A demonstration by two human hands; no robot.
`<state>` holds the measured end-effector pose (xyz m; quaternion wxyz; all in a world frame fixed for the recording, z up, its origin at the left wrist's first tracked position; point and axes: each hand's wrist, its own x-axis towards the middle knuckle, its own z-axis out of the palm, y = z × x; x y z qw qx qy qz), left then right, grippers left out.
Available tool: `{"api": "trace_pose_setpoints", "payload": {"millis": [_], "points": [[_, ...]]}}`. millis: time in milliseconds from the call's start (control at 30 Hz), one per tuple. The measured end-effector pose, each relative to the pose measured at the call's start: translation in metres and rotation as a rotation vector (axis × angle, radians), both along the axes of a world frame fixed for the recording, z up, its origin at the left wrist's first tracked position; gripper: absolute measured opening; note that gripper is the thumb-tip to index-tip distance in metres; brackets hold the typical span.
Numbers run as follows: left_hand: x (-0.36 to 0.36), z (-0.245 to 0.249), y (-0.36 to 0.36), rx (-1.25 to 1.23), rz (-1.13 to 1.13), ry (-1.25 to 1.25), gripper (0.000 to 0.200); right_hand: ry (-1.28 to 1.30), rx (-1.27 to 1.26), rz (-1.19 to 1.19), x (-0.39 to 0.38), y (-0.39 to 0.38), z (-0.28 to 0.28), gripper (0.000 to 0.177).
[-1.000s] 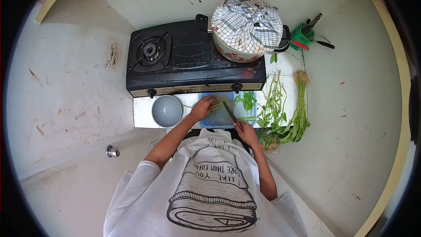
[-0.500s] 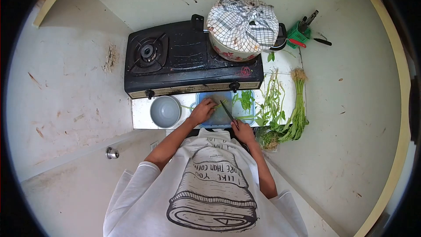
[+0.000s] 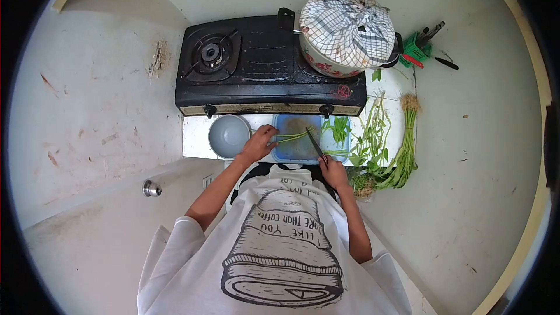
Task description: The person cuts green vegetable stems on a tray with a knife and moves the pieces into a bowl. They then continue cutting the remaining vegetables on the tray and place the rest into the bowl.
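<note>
My left hand point(image 3: 258, 143) is closed around some thin green stems point(image 3: 293, 137) at the left side of a blue cutting board point(image 3: 286, 154). The stems stretch to the right across the board. In my right hand point(image 3: 333, 172) is a knife point(image 3: 315, 142), its dark blade angled up and left, with the tip by the ends of the stems. Cut leafy greens point(image 3: 338, 129) lie on the board's right part, right of the blade. A grey bowl point(image 3: 229, 136) stands just left of my left hand.
Behind the board is a black two-burner stove point(image 3: 268, 90), bearing a cloth-covered pot point(image 3: 347, 29). Loose leafy stems point(image 3: 375, 134) and a rooted bunch of greens point(image 3: 407, 146) lie to the right. A green basket point(image 3: 416, 49) with utensils stands at the back right.
My left hand has moved left from the middle of the board to its left edge, baring more of the stems. The whole view has shifted slightly; my right hand still holds the knife.
</note>
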<state>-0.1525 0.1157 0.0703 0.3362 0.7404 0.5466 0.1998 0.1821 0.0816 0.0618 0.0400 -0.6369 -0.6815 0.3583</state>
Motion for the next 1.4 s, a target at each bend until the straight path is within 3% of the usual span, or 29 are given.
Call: {"api": "trace_pose_setpoints", "payload": {"millis": [267, 567, 967, 1133, 1333, 1400], "points": [[0.035, -0.037, 0.010, 0.149, -0.041, 0.044, 0.027, -0.061, 0.074, 0.046, -0.009, -0.003, 0.011, 0.038], [0.033, -0.043, 0.018, 0.063, -0.002, -0.048, 0.010, -0.100, 0.061, 0.099, -0.046, -0.021, 0.025, 0.037], [0.032, -0.041, 0.012, 0.089, 0.033, -0.096, 0.008, -0.211, 0.185, 0.122, -0.087, -0.013, -0.019, 0.037], [0.024, -0.039, 0.000, 0.139, -0.019, 0.020, 0.012, -0.229, 0.173, 0.141, -0.084, -0.011, -0.020, 0.038], [0.027, -0.032, -0.016, 0.125, -0.105, -0.007, 0.015, -0.094, 0.189, 0.177, -0.072, -0.003, -0.013, 0.038], [0.038, -0.030, -0.014, 0.172, -0.157, -0.012, 0.016, 0.006, 0.113, 0.081, -0.066, -0.003, 0.005, 0.038]]}}
